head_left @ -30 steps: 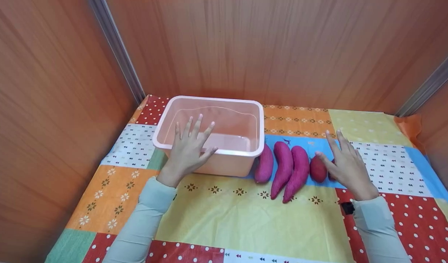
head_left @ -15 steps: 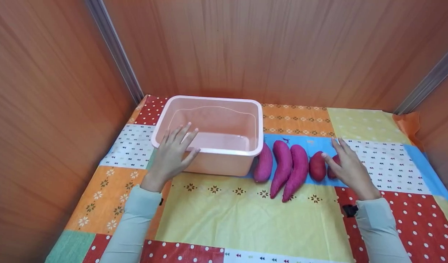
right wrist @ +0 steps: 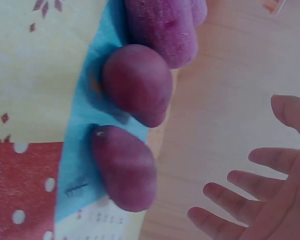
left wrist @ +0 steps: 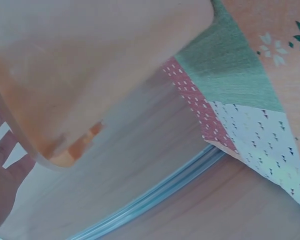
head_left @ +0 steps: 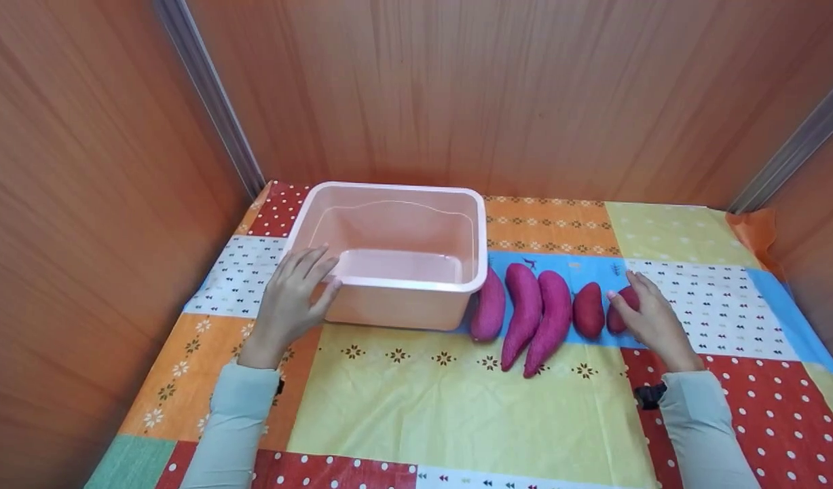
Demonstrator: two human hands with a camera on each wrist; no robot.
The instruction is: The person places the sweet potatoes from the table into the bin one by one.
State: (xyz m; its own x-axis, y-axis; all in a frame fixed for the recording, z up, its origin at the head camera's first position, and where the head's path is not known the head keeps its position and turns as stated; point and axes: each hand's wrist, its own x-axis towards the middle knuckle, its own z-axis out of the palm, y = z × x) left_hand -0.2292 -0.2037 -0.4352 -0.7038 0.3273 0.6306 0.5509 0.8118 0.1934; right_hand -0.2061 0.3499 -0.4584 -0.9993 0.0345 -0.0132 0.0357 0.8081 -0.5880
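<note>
Red tubers [head_left: 589,311], 2, near right hand [head_left: 658,324]

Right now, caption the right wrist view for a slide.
An open right hand near two oval reddish objects on patchwork cloth.

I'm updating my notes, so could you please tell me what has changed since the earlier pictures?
The left hand moved left and toward the person, from over the pink tub to its near-left corner. The right hand shifted slightly down in the head view, baring more of the rightmost red root. Nothing was gripped or released; the tub and all five roots stayed put.
</note>
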